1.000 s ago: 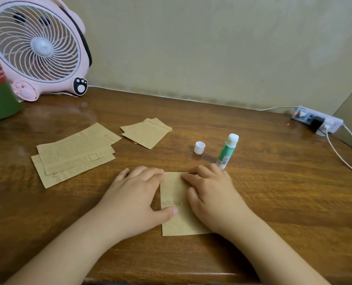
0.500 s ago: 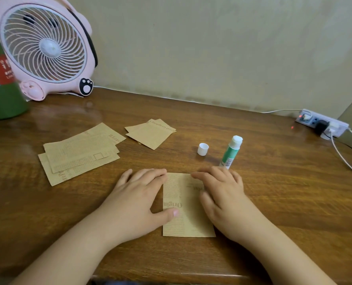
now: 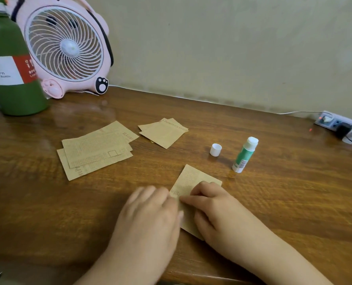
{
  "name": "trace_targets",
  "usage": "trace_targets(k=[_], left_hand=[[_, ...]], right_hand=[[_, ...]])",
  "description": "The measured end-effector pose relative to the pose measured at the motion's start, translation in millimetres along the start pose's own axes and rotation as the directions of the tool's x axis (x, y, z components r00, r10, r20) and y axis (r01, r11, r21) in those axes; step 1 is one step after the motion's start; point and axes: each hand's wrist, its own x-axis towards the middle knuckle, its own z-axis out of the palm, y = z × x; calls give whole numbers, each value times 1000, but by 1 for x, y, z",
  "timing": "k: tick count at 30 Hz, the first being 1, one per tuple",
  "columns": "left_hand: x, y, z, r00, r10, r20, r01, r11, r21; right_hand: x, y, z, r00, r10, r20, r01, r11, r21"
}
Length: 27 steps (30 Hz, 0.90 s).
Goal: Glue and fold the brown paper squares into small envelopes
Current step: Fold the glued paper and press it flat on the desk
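Observation:
A folded brown printed paper (image 3: 191, 179) lies on the wooden table (image 3: 294, 202), turned at an angle. My right hand (image 3: 214, 210) rests on top of it, its index finger stretched flat to the left across the paper. My left hand (image 3: 150, 214), blurred by motion, lies at the paper's left edge with relaxed fingers and its thumb against the paper. An uncapped green glue stick (image 3: 244, 156) stands behind the paper to the right, its white cap (image 3: 215, 149) beside it.
A stack of flat brown sheets (image 3: 97, 150) lies at the left, and two small folded pieces (image 3: 163, 132) behind the middle. A pink fan (image 3: 66, 48) and green bottle (image 3: 8, 68) stand at the back left. A power strip (image 3: 339, 124) with cables sits at the back right.
The paper has turned from square-on to slanted, its far end now pointing up and right. My right index finger has stretched left across it. My left hand has shifted and is blurred.

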Motion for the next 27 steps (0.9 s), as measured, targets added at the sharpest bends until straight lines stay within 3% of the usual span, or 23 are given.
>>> trace_targets(k=[4,10,12,14,16,23,27], left_hand=[[-18,-1,10,999,-46,-6,46,995,83],[-23,-6,8,999,-39,33,37,998,50],[-25,-7,8,996,-65,63,63,997,37],[-26,-8,7,993,-91,80,87,995,56],[-26,-8,5,985,-122,120,110,989,103],[-8,7,-19,883,-320,343,260,943,208],[-7,8,-15,896,-318,309,273,945,179]], right_hand=[[7,8,6,989,-119,89,110,989,103],[18,45,-7,998,65,-27,-65,998,-17],[15,34,-6,1000,-1,-19,0,997,-75],[7,16,0,993,-111,39,110,993,32],[0,9,6,987,-138,80,129,986,108],[11,36,-8,988,150,-27,-151,985,-80],[3,4,-4,997,-60,58,56,996,66]])
